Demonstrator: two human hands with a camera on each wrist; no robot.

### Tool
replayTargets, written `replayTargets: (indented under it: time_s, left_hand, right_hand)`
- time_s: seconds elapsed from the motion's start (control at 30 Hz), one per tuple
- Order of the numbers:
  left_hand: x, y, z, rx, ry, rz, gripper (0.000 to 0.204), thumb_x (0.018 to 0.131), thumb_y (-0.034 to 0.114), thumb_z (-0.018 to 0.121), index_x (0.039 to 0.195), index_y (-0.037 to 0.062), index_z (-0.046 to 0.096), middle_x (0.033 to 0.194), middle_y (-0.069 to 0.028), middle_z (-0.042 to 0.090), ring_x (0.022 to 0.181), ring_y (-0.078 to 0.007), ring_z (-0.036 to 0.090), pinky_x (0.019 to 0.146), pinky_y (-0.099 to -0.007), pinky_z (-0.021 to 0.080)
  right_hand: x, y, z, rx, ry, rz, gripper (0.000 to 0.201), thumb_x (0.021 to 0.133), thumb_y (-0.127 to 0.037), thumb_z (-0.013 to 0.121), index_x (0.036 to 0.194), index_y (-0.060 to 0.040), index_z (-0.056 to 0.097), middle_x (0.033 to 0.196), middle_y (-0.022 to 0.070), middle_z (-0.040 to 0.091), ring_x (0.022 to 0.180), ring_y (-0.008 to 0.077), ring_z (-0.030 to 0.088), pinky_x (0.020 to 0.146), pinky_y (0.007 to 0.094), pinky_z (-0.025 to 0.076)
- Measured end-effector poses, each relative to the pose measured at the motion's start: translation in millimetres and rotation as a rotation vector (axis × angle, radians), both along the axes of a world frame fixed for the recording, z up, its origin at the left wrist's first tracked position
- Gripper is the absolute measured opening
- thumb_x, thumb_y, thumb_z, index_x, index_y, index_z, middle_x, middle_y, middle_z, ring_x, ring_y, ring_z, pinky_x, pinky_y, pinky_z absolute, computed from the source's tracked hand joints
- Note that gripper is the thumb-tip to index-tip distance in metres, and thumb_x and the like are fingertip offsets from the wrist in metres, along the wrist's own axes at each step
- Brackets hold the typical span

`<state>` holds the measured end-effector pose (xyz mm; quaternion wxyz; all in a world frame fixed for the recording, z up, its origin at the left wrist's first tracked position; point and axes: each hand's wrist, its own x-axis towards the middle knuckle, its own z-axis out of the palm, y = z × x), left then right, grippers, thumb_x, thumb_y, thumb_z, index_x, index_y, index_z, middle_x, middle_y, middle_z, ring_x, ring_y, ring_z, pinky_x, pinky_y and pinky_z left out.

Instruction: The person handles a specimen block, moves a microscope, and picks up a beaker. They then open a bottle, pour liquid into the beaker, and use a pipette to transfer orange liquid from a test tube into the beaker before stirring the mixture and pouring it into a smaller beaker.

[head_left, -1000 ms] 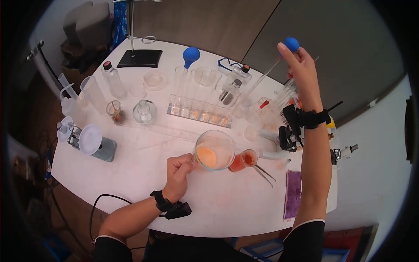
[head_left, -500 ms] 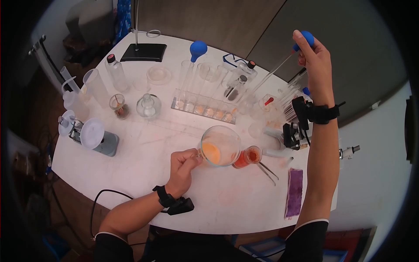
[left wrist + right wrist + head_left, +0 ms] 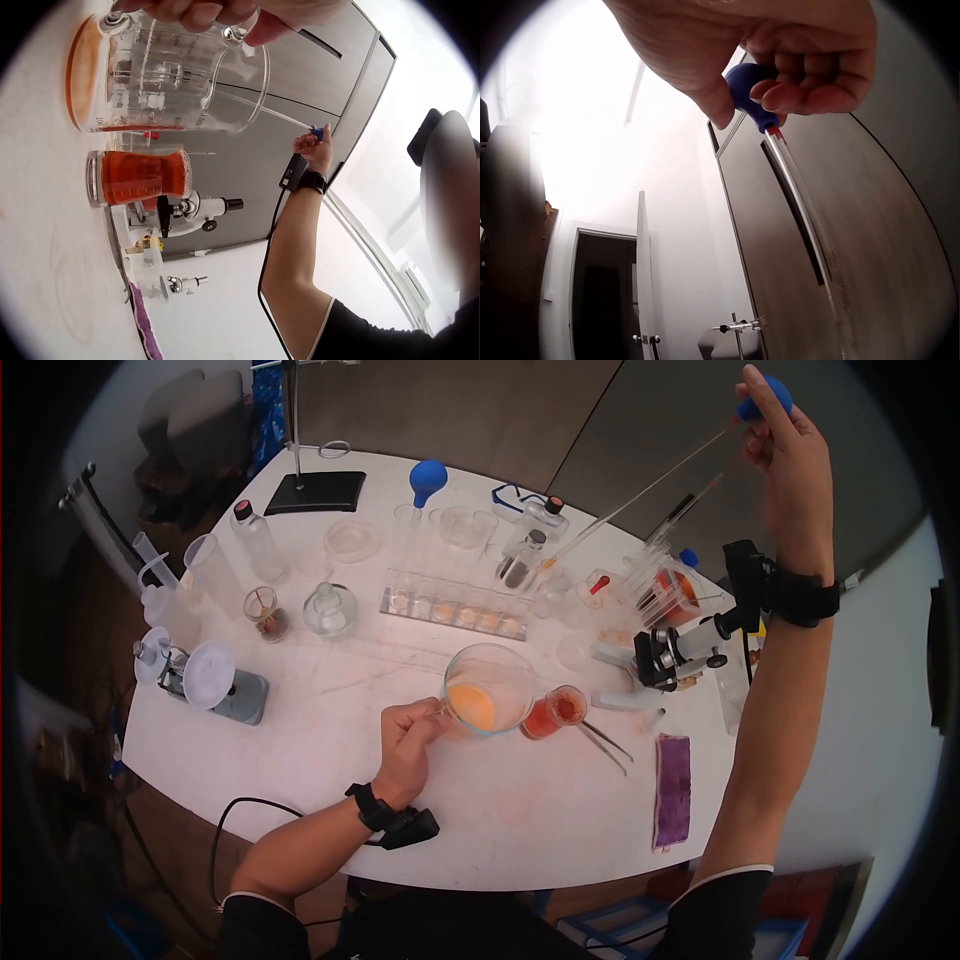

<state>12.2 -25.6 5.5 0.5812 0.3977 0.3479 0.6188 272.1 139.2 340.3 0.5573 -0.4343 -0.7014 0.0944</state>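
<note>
My left hand [image 3: 408, 750] grips the handle of a clear glass measuring beaker [image 3: 512, 672] with a little orange liquid [image 3: 470, 706] inside. In the left wrist view its printed graduations show. High at the upper right, my right hand [image 3: 797, 475] holds a blue rubber bulb [image 3: 775, 398] between thumb and fingers. A long, thin glass pipette [image 3: 650, 482] runs from the bulb down and left, its lower end overlapping the bottles at the back in the head view. Just right of the measuring beaker stands a smaller glass of red liquid [image 3: 142, 176].
Behind the beaker stands a rack of test tubes [image 3: 455, 622] with pale orange contents. Metal tweezers [image 3: 606, 748], a purple cloth [image 3: 673, 792] and a microscope [image 3: 685, 650] lie to the right. At left are a balance scale [image 3: 238, 696], a glass burner [image 3: 330, 612] and a stand [image 3: 318, 492].
My right hand has risen and moved right, carrying the bulb and pipette with it. The left hand keeps its grip on the beaker handle, nearly still.
</note>
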Motion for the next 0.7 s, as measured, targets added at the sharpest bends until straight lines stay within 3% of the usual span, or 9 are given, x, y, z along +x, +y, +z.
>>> replayTargets:
  time_s: [0.13, 0.23, 0.4, 0.47, 0.53, 0.7]
  left_hand:
    - [-1, 1, -4, -0.003, -0.002, -0.012, 0.031, 0.080, 0.007, 0.053, 0.059, 0.0023, 0.031, 0.060, 0.0042, 0.030, 0.061, -0.0063, 0.025, 0.056, -0.0276, 0.020]
    - [2, 1, -6, 0.007, -0.005, 0.002, 0.032, 0.080, 0.007, 0.053, 0.059, 0.0023, 0.030, 0.060, 0.0039, 0.029, 0.061, -0.0064, 0.024, 0.056, -0.0277, 0.019]
    - [1, 3, -6, -0.008, -0.008, -0.016, 0.033, 0.080, 0.007, 0.053, 0.059, 0.0027, 0.028, 0.060, 0.0041, 0.028, 0.060, -0.0065, 0.023, 0.056, -0.0278, 0.018]
    - [0, 3, -5, -0.012, -0.009, -0.018, 0.033, 0.081, 0.007, 0.053, 0.059, 0.0027, 0.028, 0.060, 0.0042, 0.027, 0.060, -0.0063, 0.023, 0.056, -0.0278, 0.018]
    - [0, 2, -3, -0.010, -0.011, -0.019, 0.034, 0.081, 0.008, 0.053, 0.058, 0.0028, 0.029, 0.060, 0.0043, 0.028, 0.060, -0.0062, 0.023, 0.056, -0.0278, 0.018]
    - [0, 3, -5, 0.001, -0.031, -0.031, 0.035, 0.083, 0.009, 0.053, 0.057, 0.0036, 0.030, 0.060, 0.0044, 0.028, 0.060, -0.0057, 0.023, 0.056, -0.0277, 0.018]
  right_hand:
    - [-1, -30, 31, 0.130, -0.110, 0.026, 0.042, 0.097, -0.045, 0.058, 0.091, -0.0035, 0.060, 0.065, 0.0050, 0.058, 0.051, 0.0122, 0.054, 0.048, 0.0270, 0.045]
    - [24, -44, 48, 0.150, 0.074, 0.004, 0.036, 0.100, -0.028, 0.055, 0.120, 0.0012, 0.063, 0.075, -0.0033, 0.049, 0.074, 0.0076, 0.049, 0.080, 0.0237, 0.043]
    - [32, -94, 60, 0.243, 0.053, 0.244, 0.037, 0.101, -0.039, 0.053, 0.089, -0.0049, 0.059, 0.060, -0.0011, 0.050, 0.051, 0.0088, 0.048, 0.050, 0.0230, 0.040]
    - [40, -97, 64, 0.254, -0.001, 0.316, 0.040, 0.101, -0.041, 0.052, 0.084, -0.0059, 0.059, 0.058, -0.0008, 0.051, 0.048, 0.0094, 0.049, 0.045, 0.0232, 0.040]
    - [50, -97, 66, 0.231, -0.101, 0.355, 0.040, 0.102, -0.041, 0.052, 0.086, -0.0055, 0.060, 0.059, -0.0010, 0.051, 0.049, 0.0100, 0.052, 0.046, 0.0240, 0.041]
    - [26, -107, 32, 0.163, 0.018, 0.474, 0.041, 0.102, -0.042, 0.050, 0.090, -0.0045, 0.061, 0.060, 0.0007, 0.053, 0.050, 0.0111, 0.053, 0.046, 0.0255, 0.042]
